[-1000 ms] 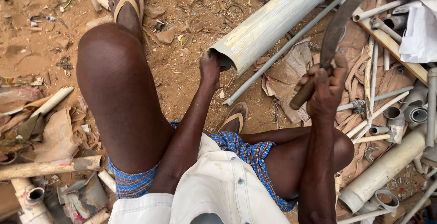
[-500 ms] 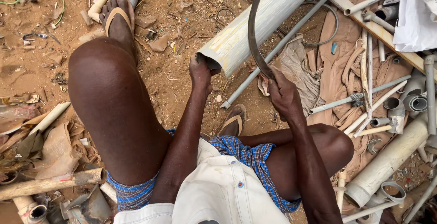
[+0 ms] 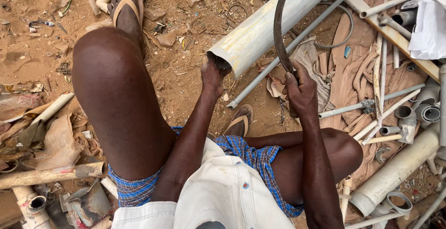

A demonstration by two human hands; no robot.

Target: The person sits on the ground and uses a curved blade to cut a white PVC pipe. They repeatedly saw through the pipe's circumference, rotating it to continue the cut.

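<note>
Bare reddish dirt ground [image 3: 186, 47], littered all over with scraps, torn paper and offcuts of plastic pipe. Big pale grey pipe [image 3: 260, 29] lying slanted across the upper middle of the ground, open cut end pointing down toward the seated person. Left hand [image 3: 211, 75] right at that cut end, fingers curled closed over the rim, gripping it. Right hand [image 3: 299, 92] just to the right of the pipe's end, fingers wrapped tight round the handle of a curved dark blade [image 3: 278, 29], blade arcing up and across the front of the big pipe toward the top edge. Can't tell whether the blade's edge actually touches the pipe.

Thin grey conduit [image 3: 297, 43] running alongside the big pipe, underneath it, lower end near a sandalled foot [image 3: 239, 119]. Other foot [image 3: 125, 6] in a tan sandal up near the top left, raised knee below it. Blue checked shorts [image 3: 251, 157] and white shirt at the bottom. Brownish cloth [image 3: 353, 71] spread at the right with a jumble of thin white pipes and elbow fittings [image 3: 409, 117] on it. More pipe stubs in the bottom left corner.
</note>
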